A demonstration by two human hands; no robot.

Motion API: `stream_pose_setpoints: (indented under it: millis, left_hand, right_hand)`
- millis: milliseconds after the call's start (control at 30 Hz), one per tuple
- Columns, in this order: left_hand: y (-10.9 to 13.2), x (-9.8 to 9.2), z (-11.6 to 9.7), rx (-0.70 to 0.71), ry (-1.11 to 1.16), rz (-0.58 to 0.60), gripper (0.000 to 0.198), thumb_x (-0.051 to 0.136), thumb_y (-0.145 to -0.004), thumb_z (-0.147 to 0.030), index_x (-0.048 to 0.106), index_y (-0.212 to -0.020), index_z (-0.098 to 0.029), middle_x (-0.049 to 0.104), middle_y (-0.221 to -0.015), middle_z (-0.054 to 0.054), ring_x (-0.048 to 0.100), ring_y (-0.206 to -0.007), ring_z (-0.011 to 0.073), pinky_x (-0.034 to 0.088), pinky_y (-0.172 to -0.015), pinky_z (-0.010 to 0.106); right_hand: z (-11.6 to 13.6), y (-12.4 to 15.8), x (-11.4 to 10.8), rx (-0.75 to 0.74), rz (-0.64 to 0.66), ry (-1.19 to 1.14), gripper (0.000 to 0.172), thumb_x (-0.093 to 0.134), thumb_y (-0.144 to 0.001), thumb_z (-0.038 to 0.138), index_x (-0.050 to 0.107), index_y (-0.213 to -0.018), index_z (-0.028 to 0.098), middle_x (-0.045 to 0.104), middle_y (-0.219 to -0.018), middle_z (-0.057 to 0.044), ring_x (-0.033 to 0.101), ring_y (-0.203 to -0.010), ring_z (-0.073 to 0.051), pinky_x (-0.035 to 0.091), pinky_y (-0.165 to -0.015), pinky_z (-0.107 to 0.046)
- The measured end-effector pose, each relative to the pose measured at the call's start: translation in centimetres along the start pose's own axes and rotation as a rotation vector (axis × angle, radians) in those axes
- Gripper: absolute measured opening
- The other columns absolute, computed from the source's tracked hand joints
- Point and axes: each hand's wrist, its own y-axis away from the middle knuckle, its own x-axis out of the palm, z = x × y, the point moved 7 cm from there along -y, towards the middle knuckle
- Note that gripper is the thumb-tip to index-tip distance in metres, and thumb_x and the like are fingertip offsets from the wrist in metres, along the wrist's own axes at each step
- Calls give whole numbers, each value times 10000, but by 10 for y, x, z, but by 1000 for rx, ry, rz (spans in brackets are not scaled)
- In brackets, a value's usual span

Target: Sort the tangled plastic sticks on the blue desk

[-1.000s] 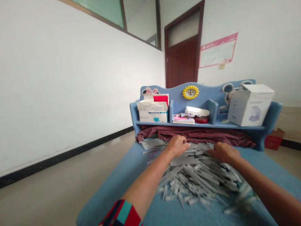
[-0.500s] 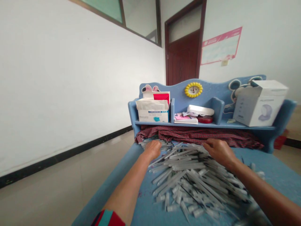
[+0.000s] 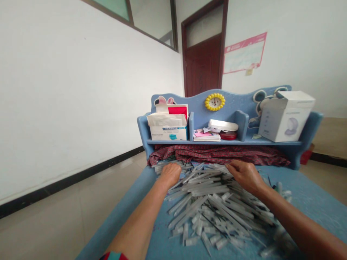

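Note:
A large heap of translucent pen barrels (image 3: 208, 189) lies on the blue desk (image 3: 135, 213), with short pen caps (image 3: 192, 241) along its near side. My left hand (image 3: 171, 174) is closed at the heap's far left, beside a smaller row of pen pieces (image 3: 159, 167). Over the far right of the heap, my right hand (image 3: 244, 175) is closed, thumb and fingers pinched together. Whatever either hand grips is hidden or too small to make out.
Behind the heap, a checked cloth (image 3: 217, 154) lies bunched under the blue shelf (image 3: 200, 142). On that shelf stand a mask box (image 3: 168, 131), papers (image 3: 207, 136), a red round case (image 3: 228, 135) and a white carton (image 3: 287, 117). A white wall (image 3: 67, 90) rises at the left.
The view has turned slightly right, so everything sits a little further left. Both hands stay closed in nearly the same places over the heap.

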Motion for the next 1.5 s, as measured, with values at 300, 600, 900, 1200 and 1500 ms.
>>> stream_pose_setpoints:
  millis: [300, 600, 900, 1200, 1500]
  left_hand:
    - [3, -1, -2, 5, 10, 14, 298, 511, -848, -299, 528, -1102, -144, 557, -1101, 83, 564, -944, 194, 480, -792, 397]
    - [9, -20, 1, -8, 109, -41, 269, 512, -846, -283, 541, -1070, -136, 568, -1065, 86, 569, -915, 190, 480, -773, 379]
    - [25, -88, -53, 320, 352, -231, 104, 455, -750, -122, 548, -773, -163, 589, -819, 42, 558, -767, 154, 407, -653, 238]
    - [23, -114, -100, 515, 634, -364, 69, 495, -743, -144, 535, -794, -166, 547, -788, -1, 516, -710, 113, 389, -643, 206]
    - [23, -103, -94, 492, 762, -406, 28, 596, -713, -175, 574, -705, -159, 534, -713, -8, 510, -668, 109, 373, -602, 204]
  right_hand:
    - [0, 0, -4, -6, -11, -85, 355, 418, -825, 407, 474, -558, 181, 460, -506, 17, 397, -495, -106, 271, -512, -224]
    - [4, 0, -6, -32, -8, -150, 351, 430, -823, 393, 493, -562, 166, 434, -502, 27, 373, -495, -95, 275, -500, -217]
    - [11, -2, 1, 57, 86, -452, 383, 434, -815, 438, 484, -537, 178, 455, -471, 26, 414, -444, -88, 300, -415, -191]
    - [5, -1, 12, 309, 209, -909, 387, 499, -753, 533, 463, -602, 179, 497, -382, 54, 300, -221, -46, 159, -237, -170]
    - [13, 4, 16, 257, 367, -956, 364, 513, -768, 490, 497, -619, 158, 546, -420, 41, 339, -225, -40, 183, -247, -161]
